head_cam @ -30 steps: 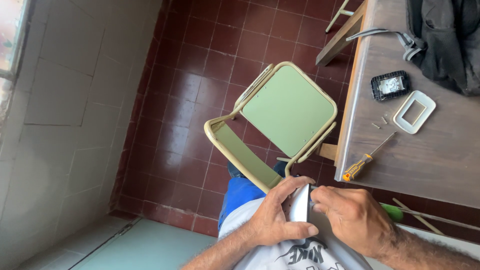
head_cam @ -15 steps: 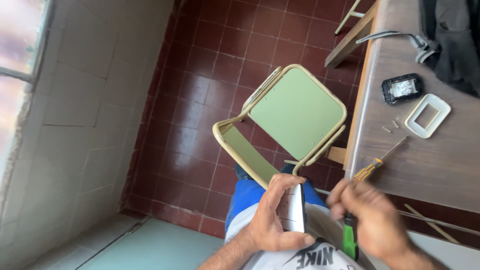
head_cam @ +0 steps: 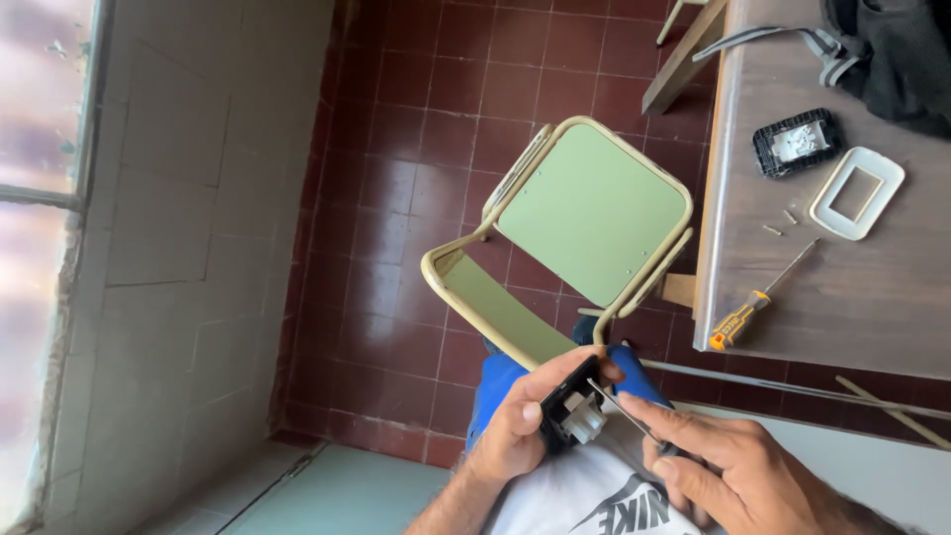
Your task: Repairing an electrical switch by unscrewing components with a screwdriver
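My left hand [head_cam: 520, 428] grips a small black switch module [head_cam: 570, 411] with a pale grey insert, held over my lap. My right hand [head_cam: 728, 471] holds a thin screwdriver [head_cam: 624, 408] whose metal shaft points up and left, its tip at the top edge of the module. The tool's handle is hidden inside my fist. Both hands sit just above my white shirt and blue shorts.
A green chair with a cream frame [head_cam: 584, 223] stands on the dark red tiled floor. On the brown table [head_cam: 822, 297] to the right lie an orange-handled screwdriver [head_cam: 753, 309], a white frame plate [head_cam: 857, 193], another black module [head_cam: 797, 144], small screws [head_cam: 778, 223] and a dark bag [head_cam: 892, 50].
My right hand left the module, came back gripping a green-handled screwdriver, and now has its tip at the module. My left hand turned the module to show its black side.
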